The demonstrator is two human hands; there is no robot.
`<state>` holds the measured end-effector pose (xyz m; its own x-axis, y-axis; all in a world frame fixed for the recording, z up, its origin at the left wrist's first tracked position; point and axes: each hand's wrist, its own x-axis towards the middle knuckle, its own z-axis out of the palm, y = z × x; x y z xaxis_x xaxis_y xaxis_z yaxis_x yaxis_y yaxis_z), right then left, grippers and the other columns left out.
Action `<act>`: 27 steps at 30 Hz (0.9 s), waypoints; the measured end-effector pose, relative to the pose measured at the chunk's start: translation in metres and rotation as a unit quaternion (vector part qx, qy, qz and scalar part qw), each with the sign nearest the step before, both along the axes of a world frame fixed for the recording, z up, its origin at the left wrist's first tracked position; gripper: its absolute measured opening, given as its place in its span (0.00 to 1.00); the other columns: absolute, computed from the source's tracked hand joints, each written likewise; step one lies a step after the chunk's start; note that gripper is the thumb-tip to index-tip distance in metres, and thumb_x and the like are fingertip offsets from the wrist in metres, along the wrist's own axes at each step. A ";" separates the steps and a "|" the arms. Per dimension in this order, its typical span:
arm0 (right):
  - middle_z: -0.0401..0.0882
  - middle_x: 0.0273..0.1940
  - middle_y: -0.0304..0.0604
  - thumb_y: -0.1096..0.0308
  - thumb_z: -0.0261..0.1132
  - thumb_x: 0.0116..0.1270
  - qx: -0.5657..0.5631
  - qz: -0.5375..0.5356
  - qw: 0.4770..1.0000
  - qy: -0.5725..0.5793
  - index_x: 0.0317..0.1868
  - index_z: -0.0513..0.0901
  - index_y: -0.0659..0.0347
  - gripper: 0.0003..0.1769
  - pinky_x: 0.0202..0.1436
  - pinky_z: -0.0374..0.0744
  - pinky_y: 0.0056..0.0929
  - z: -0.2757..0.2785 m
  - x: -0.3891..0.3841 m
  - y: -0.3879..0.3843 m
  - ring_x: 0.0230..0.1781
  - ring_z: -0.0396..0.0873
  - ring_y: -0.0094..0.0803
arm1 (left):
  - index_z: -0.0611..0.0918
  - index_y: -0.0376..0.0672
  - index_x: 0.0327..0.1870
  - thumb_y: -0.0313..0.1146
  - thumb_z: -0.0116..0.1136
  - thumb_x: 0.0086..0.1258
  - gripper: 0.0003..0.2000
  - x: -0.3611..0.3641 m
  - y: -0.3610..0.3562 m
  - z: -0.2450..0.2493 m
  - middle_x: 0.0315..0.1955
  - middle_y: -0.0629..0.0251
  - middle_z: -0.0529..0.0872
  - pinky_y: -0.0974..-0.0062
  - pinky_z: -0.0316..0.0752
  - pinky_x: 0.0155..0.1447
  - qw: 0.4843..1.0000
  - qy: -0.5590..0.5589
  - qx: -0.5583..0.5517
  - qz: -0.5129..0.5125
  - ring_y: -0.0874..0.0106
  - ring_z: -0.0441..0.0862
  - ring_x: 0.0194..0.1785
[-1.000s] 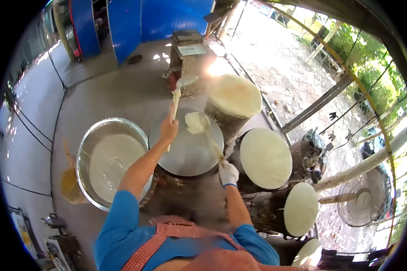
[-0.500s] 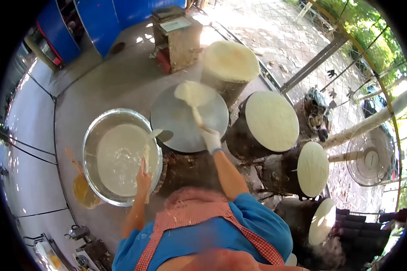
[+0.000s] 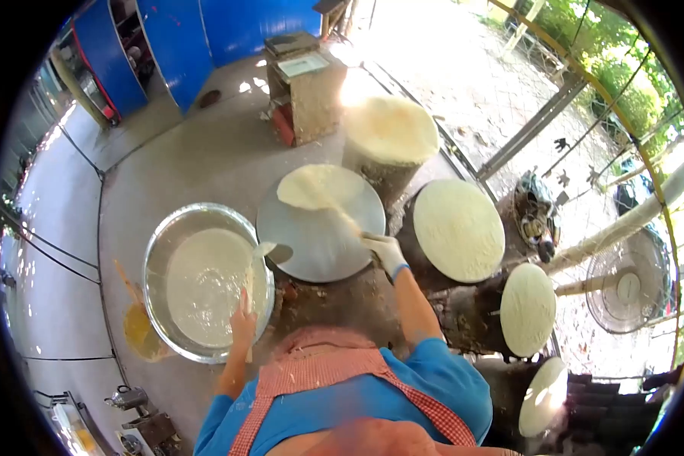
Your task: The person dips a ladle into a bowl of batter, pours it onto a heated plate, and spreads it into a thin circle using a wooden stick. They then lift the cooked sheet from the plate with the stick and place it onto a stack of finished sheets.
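Note:
My right hand (image 3: 386, 252), in a white glove, is closed round the thin handle of a batter spreader (image 3: 346, 219). The spreader's head is blurred where it meets a pale round of wet batter (image 3: 311, 187). That batter lies on the far left part of a round grey griddle (image 3: 323, 254). My bare left hand (image 3: 243, 323) is closed on the handle of a ladle (image 3: 264, 249). The ladle's bowl is between the griddle's left edge and the rim of a large metal basin (image 3: 157, 319). White batter (image 3: 205, 281) fills much of the basin.
Several batter-covered griddles stand to the right, including a large one (image 3: 460, 232) and a smaller one (image 3: 528, 310). Another round griddle (image 3: 391, 129) stands behind. A worn box stand (image 3: 315, 99) is at the back. A fan (image 3: 627, 285) stands at right. A yellow container (image 3: 138, 330) sits left of the basin.
My right hand has swung right with the spreader. The batter on the griddle has become a wider round. My left hand keeps its place by the basin, and the whole view has shifted slightly.

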<state>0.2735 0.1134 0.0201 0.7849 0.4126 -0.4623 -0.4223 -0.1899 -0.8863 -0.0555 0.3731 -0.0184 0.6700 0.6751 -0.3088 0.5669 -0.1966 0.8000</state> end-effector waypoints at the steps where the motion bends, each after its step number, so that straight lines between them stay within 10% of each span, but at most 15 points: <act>1: 0.72 0.16 0.33 0.64 0.66 0.60 0.045 -0.085 0.995 0.037 0.44 0.85 0.60 0.13 0.11 0.58 0.22 -0.006 0.012 -0.008 0.09 0.63 0.19 | 0.63 0.47 0.69 0.22 0.47 0.53 0.35 -0.001 0.001 -0.013 0.56 0.48 0.76 0.68 0.73 0.48 1.000 -0.009 0.020 0.002 0.56 0.81 0.46; 7: 0.70 0.15 0.32 0.65 0.69 0.57 0.029 0.054 0.989 0.137 0.46 0.85 0.60 0.16 0.12 0.58 0.22 0.002 -0.005 0.018 0.09 0.63 0.21 | 0.64 0.41 0.68 0.23 0.46 0.54 0.33 0.003 -0.018 -0.013 0.56 0.45 0.76 0.67 0.72 0.54 0.998 -0.012 -0.004 0.065 0.54 0.79 0.51; 10: 0.69 0.15 0.31 0.60 0.67 0.60 -0.013 0.108 0.991 0.082 0.51 0.82 0.57 0.19 0.10 0.57 0.20 -0.001 0.041 -0.018 0.08 0.61 0.19 | 0.60 0.52 0.72 0.19 0.44 0.56 0.36 -0.020 -0.025 -0.059 0.22 0.63 0.76 0.77 0.61 0.17 0.988 -0.100 0.060 0.102 0.78 0.65 0.13; 13: 0.69 0.15 0.33 0.61 0.64 0.63 0.013 0.009 0.998 0.068 0.52 0.81 0.60 0.19 0.10 0.59 0.24 -0.028 0.085 -0.015 0.08 0.63 0.22 | 0.56 0.47 0.73 0.20 0.43 0.58 0.36 -0.022 -0.054 0.000 0.21 0.63 0.75 0.77 0.59 0.14 0.981 -0.075 -0.065 0.167 0.77 0.64 0.12; 16: 0.69 0.15 0.33 0.62 0.65 0.63 -0.023 0.151 0.984 0.094 0.52 0.81 0.60 0.19 0.10 0.60 0.24 -0.021 0.057 0.010 0.09 0.62 0.22 | 0.58 0.44 0.71 0.23 0.45 0.57 0.35 -0.022 -0.070 0.016 0.37 0.55 0.80 0.77 0.64 0.14 0.976 0.003 -0.079 0.204 0.76 0.70 0.14; 24: 0.69 0.14 0.34 0.59 0.67 0.60 0.001 0.095 0.993 0.069 0.44 0.86 0.57 0.15 0.10 0.57 0.25 -0.016 0.126 0.008 0.09 0.63 0.23 | 0.61 0.48 0.70 0.21 0.46 0.55 0.35 -0.040 -0.101 0.024 0.19 0.64 0.74 0.78 0.60 0.13 0.957 -0.041 -0.086 0.275 0.78 0.66 0.12; 27: 0.70 0.15 0.35 0.61 0.67 0.60 -0.052 0.228 0.969 0.075 0.45 0.85 0.59 0.15 0.10 0.56 0.23 -0.011 0.106 0.030 0.09 0.63 0.22 | 0.59 0.46 0.71 0.20 0.46 0.55 0.36 -0.038 -0.110 0.040 0.20 0.66 0.73 0.78 0.61 0.17 0.952 -0.034 -0.119 0.279 0.78 0.66 0.15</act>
<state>0.3798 0.1438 0.0092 0.4533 0.6458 -0.6144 -0.3961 -0.4715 -0.7879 -0.0935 0.2635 0.0214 0.2514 0.8478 -0.4670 0.4759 0.3119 0.8223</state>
